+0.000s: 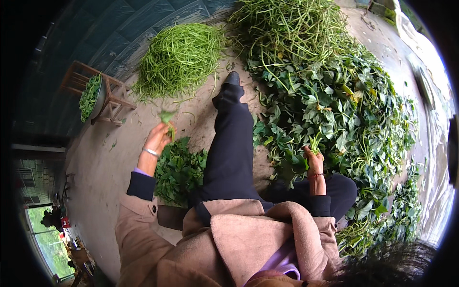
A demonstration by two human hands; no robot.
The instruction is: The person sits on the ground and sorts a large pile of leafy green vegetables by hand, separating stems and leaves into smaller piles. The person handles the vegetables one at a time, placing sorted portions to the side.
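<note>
Over on the left of the head view, here's the left hand [158, 137], fingers drawn together on a blurred leafy sprig [166, 116], up above a low leaf pile [178, 174] on the floor [103, 162]! Across to the right hand [314, 162]: fingers closed round a small bunch of pale green stems [314, 142], right beside the big heap of leafy vines [330, 100]. Further out, a mound of bare stems [179, 60], and a leaf-filled bowl [100, 101] on a wooden chair [117, 103]!

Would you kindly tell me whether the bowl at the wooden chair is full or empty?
Full: green leaves are heaped above the rim of the grey bowl, hiding its inside.
</note>
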